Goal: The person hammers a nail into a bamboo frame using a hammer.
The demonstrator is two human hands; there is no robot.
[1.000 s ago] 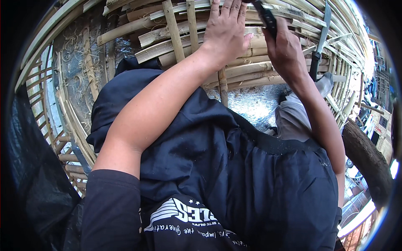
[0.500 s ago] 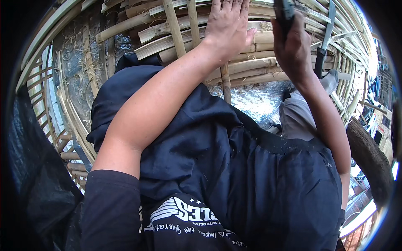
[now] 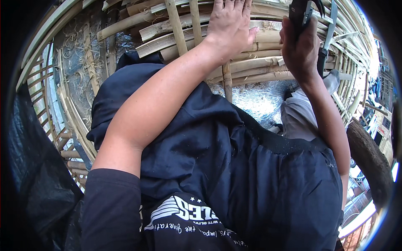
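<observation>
Well, from where I stand, the bamboo slats [image 3: 259, 76] lie side by side in front of the person. The left hand [image 3: 229, 27] rests palm down on top of the slats, its fingers stretched out with slight gaps and the thumb held off to the side; I lose sight of the very tips. The right hand [image 3: 300, 49] has its fingers wrapped round a dark tool [image 3: 297, 15], hammer-like, with a curved claw at its upper end, over the right part of the slats; whether it touches them I can't tell. At the slats' right end there's a long-bladed knife [image 3: 333, 26] with a black handle. Two thin sticks [image 3: 176, 27] cross over the slats' left part. On the slats' near side I see a shiny silver sheet [image 3: 257, 100], and left of them curly shavings [image 3: 86, 75] are scattered. A thick log [image 3: 368, 154] slants well to the right of the slats.
</observation>
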